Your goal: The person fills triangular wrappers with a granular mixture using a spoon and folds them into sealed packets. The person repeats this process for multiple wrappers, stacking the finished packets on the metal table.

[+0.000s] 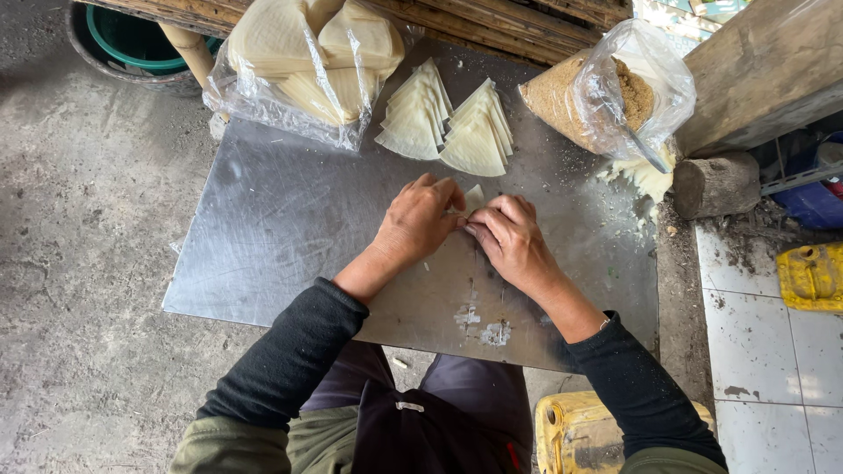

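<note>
My left hand (420, 219) and my right hand (511, 239) meet over the middle of a metal sheet (281, 219). Between their fingertips they pinch a pale thin dough wrapper (473, 198); only its upper corner shows, the rest is hidden under the fingers. Just beyond the hands lie two fanned stacks of folded triangular wrappers (452, 123). A clear bag of brownish crumbly filling (606, 92) with a spoon handle (644, 149) sticking out stands at the far right of the sheet.
A clear plastic bag of pale wrapper sheets (303, 61) lies at the sheet's far left. Wooden block (716, 184) and thick plank at right. Yellow canisters (812, 276) on white tiles, another (575, 430) by my knee. Green basin (132, 39) top left. Concrete floor on the left.
</note>
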